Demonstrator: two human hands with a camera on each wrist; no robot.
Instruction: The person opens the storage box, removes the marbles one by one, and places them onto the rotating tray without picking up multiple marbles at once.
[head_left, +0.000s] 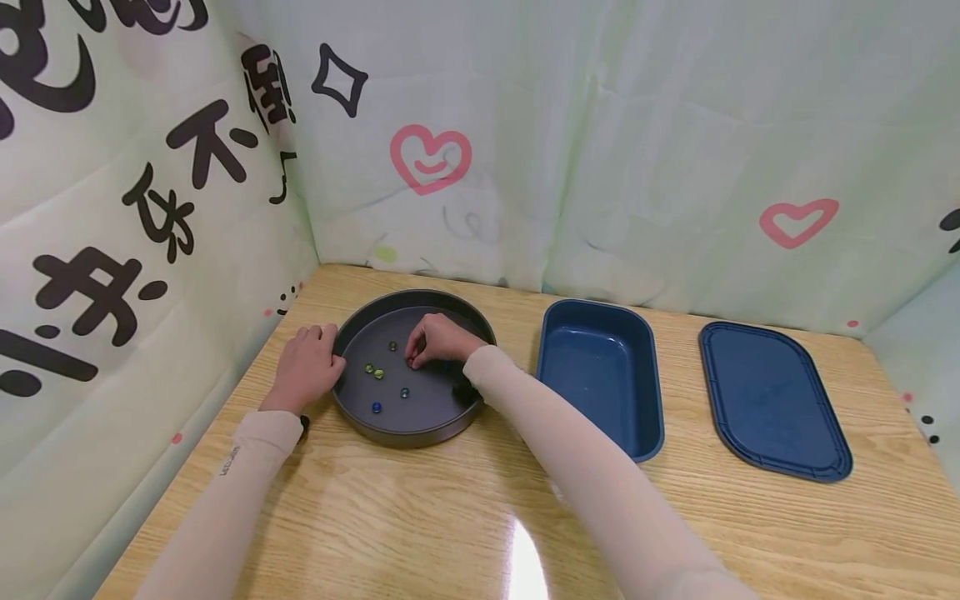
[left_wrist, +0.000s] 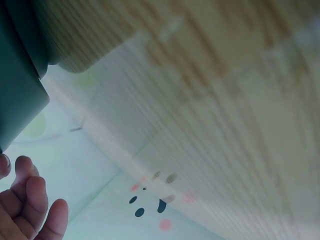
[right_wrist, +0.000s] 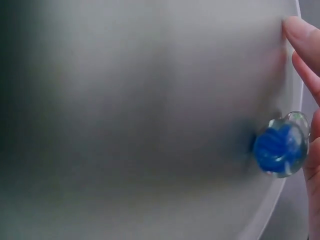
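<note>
A round dark pan (head_left: pixel 408 435) holds several glass marbles: two yellow-green marbles (head_left: pixel 374 371), a blue marble (head_left: pixel 377 407) and others nearby. My right hand (head_left: pixel 442 342) reaches in over the far rim side, thumb and fingertips pinching a small red marble (head_left: pixel 410 362) low over the pan's floor. In the right wrist view, a clear marble with a blue swirl (right_wrist: pixel 280 147) lies close by the fingers, partly covering another clear marble (right_wrist: pixel 298 120). My left hand (head_left: pixel 306 367) holds the pan's left rim, its fingers (left_wrist: pixel 35 200) curled beside the outer wall.
To the right of the pan stands a deep blue rectangular container (head_left: pixel 592 375), partly behind my right forearm. Farther right, its flat blue lid (head_left: pixel 776 400) lies on the wooden table (head_left: pixel 390 525). Printed curtains (head_left: pixel 637 167) border the table at the back and sides.
</note>
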